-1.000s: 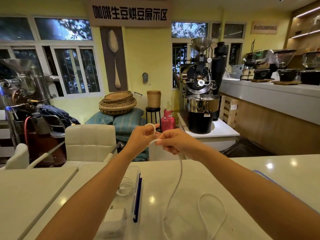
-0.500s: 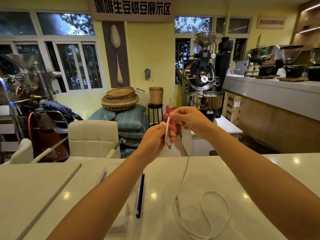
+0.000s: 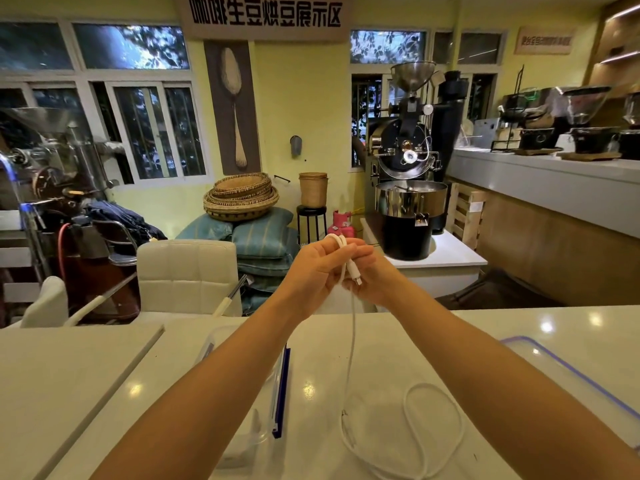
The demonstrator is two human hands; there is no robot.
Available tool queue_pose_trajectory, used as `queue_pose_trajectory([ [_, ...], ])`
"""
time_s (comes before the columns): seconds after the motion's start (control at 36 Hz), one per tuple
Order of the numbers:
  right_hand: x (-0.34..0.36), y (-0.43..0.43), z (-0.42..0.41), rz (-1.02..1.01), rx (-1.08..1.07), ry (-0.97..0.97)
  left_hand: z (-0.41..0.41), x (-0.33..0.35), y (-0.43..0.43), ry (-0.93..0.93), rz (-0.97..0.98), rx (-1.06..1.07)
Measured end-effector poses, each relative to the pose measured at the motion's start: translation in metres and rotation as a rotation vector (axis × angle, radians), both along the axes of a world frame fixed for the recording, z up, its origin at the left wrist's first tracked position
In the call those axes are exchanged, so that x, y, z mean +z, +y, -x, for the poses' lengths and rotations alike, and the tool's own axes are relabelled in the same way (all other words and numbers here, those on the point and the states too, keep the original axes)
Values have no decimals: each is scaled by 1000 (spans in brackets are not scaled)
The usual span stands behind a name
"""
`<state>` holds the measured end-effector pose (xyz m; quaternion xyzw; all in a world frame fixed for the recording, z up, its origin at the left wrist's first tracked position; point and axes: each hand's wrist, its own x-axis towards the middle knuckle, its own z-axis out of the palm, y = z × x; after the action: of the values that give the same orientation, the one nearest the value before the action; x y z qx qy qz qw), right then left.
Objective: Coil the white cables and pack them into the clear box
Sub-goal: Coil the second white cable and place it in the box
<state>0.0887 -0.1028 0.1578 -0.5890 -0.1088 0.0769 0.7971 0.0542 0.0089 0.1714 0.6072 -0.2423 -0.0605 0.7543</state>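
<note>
In the head view, a white cable is held up above the white table by both hands. A small loop of it is wrapped over the curled fingers of the left hand, and the plug end is pinched by the closed fingers of the right hand. The rest hangs down and is laid in a loose loop on the table. The clear box is seen just left of this loop, partly under the left forearm.

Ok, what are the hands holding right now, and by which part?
The white cable, at its plug end: the left hand grips a short loop of it, and the right hand pinches it beside the plug.
</note>
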Motion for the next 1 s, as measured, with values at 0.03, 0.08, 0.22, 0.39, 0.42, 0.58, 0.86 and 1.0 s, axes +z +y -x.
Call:
queue_pose_trajectory([
  [0.03,-5,5,1,7,-13,-8,0,0,-2,-11,-9,37],
  [0.08,-15,13,4,-19,-20,12,0,-1,-7,-9,-2,101],
  [0.22,-31,30,9,-24,-47,57,-10,-4,-6,-32,-58,166],
  [0.39,-43,37,24,177,25,96,-28,4,2,-197,-266,350],
  [0.42,-46,38,27,239,46,74,-30,5,4,-218,-277,368],
  [0.58,-48,33,33,566,127,22,-48,4,22,-332,-421,500],
  [0.86,-13,12,42,920,217,-103,-62,-10,44,-349,-644,506],
  [1.0,27,3,41,949,43,-344,-55,-25,40,-254,-656,476],
])
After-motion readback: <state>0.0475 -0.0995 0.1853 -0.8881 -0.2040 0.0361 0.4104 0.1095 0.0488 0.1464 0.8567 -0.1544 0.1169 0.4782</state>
